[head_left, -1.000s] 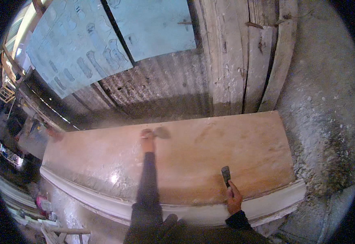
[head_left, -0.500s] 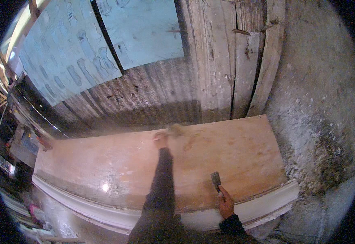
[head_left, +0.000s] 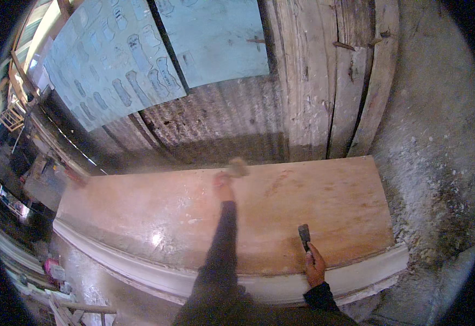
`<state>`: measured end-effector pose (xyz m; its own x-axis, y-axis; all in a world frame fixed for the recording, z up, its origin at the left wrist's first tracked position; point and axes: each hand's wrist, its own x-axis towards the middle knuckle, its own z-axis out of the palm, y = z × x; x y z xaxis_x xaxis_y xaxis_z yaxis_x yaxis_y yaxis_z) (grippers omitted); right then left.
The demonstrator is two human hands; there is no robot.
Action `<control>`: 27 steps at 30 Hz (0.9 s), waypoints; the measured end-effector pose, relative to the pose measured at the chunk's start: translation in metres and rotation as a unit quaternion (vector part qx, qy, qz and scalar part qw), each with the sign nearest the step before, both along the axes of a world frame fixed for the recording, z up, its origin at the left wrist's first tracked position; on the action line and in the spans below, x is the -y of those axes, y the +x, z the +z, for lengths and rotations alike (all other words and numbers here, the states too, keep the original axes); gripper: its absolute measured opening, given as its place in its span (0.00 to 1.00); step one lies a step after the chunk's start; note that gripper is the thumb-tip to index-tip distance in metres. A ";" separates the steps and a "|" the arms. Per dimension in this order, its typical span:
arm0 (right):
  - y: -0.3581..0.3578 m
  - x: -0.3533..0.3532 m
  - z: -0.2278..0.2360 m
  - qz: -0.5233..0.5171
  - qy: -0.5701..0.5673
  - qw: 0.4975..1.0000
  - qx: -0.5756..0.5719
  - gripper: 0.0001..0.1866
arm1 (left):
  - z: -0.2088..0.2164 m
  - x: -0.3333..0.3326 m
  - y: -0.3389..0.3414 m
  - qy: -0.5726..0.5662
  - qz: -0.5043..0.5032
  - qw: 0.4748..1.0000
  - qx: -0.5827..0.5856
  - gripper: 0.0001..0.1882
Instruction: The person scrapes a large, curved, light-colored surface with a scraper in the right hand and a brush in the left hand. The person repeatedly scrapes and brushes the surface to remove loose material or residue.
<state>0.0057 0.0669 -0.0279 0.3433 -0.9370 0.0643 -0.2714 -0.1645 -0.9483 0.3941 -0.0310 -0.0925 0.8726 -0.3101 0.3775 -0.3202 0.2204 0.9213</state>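
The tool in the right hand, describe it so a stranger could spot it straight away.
Find the long tan board with white moulding along its near edge. Toward its right end, the right hand grips a small, flat, dark tool. Clear and square-ended, it differs from the blurred, paler item at the left hand.

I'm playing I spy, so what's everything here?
Board: one, orange, across the middle
Moulded strip: one, white, board's near edge
Blue panels: two, light blue, upper left
Corrugated sheeting: count unclear, grey, below the panels
Planks: several, grey, right of panels
Rough surface: one, grey, right side
Pink object: one, pink, lower left
Clutter: uncountable, mixed colours, left edge
Flat tool: one, dark, over board's right part
Blurred tool: one, grey, board's far edge
Left hand: one, dark sleeve, holding blurred tool
Right hand: one, dark sleeve, holding flat tool
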 end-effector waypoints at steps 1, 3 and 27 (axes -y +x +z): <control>-0.004 0.002 -0.005 -0.005 -0.011 1.000 -0.005 0.19 | -0.007 0.030 -0.037 0.019 -0.041 0.998 -0.031 0.08; 0.002 0.000 -0.005 0.016 -0.020 1.000 -0.002 0.18 | -0.020 0.051 -0.076 0.023 -0.110 0.988 -0.105 0.07; 0.222 0.217 -0.038 0.164 -0.103 0.887 -0.420 0.19 | 0.069 -0.351 -0.083 0.088 0.182 0.979 -0.026 0.03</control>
<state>0.2275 -0.1501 -0.0655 0.6022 -0.7766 -0.1852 -0.7738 -0.5107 -0.3747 0.3108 0.3198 -0.0238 0.9542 -0.0304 0.2977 -0.2991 -0.0630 0.9521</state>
